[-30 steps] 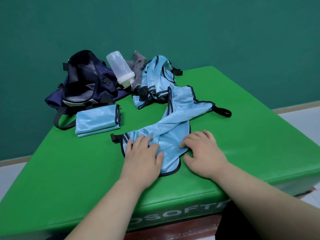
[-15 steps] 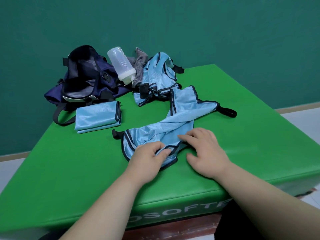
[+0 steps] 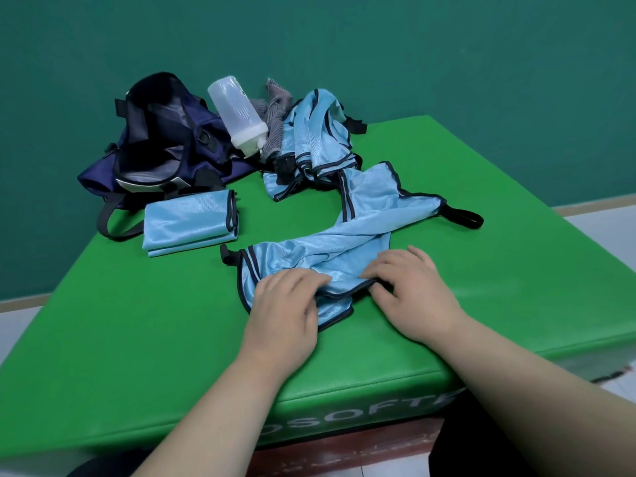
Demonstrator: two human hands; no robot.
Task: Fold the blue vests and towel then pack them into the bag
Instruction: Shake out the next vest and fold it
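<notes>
Near mat front edge: left hand, right hand pinch vest hem.

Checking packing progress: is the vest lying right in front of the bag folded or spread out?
Folded. The vest in front of the bag lies as a flat rectangle with stacked layers showing at its edges.

The folded vest lies before the bag, left of the spread vest
</notes>
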